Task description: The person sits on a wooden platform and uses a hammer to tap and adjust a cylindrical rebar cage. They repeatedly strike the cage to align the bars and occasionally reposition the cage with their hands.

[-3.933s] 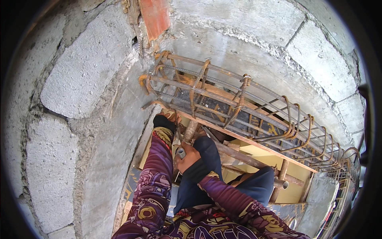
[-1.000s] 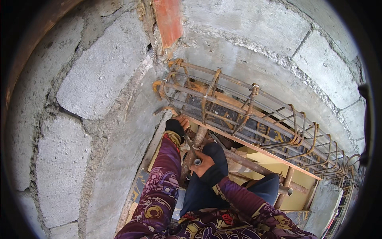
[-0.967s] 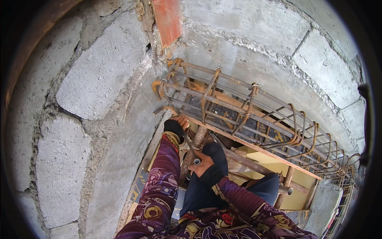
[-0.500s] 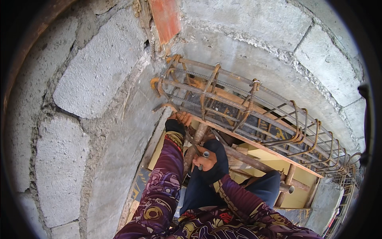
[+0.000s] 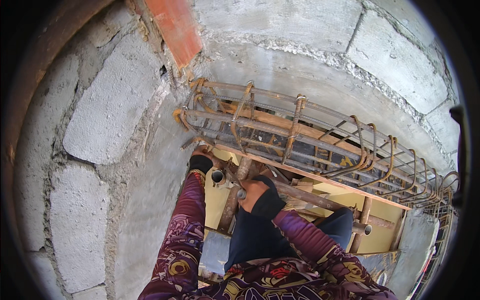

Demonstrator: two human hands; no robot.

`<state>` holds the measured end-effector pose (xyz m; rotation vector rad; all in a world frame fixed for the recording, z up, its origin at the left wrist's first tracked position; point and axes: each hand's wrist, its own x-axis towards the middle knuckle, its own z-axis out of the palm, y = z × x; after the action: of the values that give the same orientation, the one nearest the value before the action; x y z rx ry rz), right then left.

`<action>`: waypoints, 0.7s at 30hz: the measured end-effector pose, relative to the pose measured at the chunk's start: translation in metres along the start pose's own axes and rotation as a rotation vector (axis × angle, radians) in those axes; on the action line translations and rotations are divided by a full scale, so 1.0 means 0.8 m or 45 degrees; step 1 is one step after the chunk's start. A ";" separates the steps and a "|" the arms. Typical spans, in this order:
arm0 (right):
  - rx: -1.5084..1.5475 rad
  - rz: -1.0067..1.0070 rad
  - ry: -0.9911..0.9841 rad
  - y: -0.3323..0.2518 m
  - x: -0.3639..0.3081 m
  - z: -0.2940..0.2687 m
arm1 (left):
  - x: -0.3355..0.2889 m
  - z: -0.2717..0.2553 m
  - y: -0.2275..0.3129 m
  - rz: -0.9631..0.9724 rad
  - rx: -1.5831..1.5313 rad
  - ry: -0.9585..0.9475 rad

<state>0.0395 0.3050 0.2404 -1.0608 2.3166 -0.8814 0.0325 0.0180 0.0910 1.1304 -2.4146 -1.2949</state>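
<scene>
My right hand (image 5: 254, 194), its wrist in a dark cuff, is closed around a metal tool with a round, socket-like end (image 5: 241, 194). The tool's narrow shank slants up and left toward a scaffold pipe's open end (image 5: 218, 176). At the corner by the wall, my left hand (image 5: 202, 152) is bent against the end of a wooden form board (image 5: 260, 159), just above that pipe end. Its fingers are partly hidden, and what they grip does not show. Directly above it are the rusty bent ends of a rebar cage (image 5: 295, 131).
Rough concrete blocks (image 5: 107, 100) rise on the left, and a concrete wall (image 5: 280, 70) runs behind the cage. An orange-red board (image 5: 176, 30) stands at the corner. Rusty scaffold pipes (image 5: 320, 201) cross below, around my knees. One pipe's open end (image 5: 368, 229) points right.
The view has shifted, with the cage now further left. My right hand has turned with the tool and its back faces up more. The pipe end by my left hand now shows.
</scene>
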 end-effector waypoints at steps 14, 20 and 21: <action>0.141 0.061 0.192 0.031 -0.125 -0.045 | 0.001 0.009 0.018 0.334 0.643 0.209; 0.226 0.180 0.193 0.048 -0.180 -0.037 | 0.010 0.013 -0.002 0.564 0.502 0.428; 0.256 0.185 0.195 0.050 -0.185 -0.034 | 0.014 0.013 -0.009 0.476 0.434 0.370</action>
<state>0.0927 0.4511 0.2493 -0.7550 2.3332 -1.1437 0.0238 0.0146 0.0776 0.8076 -2.5133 -0.5805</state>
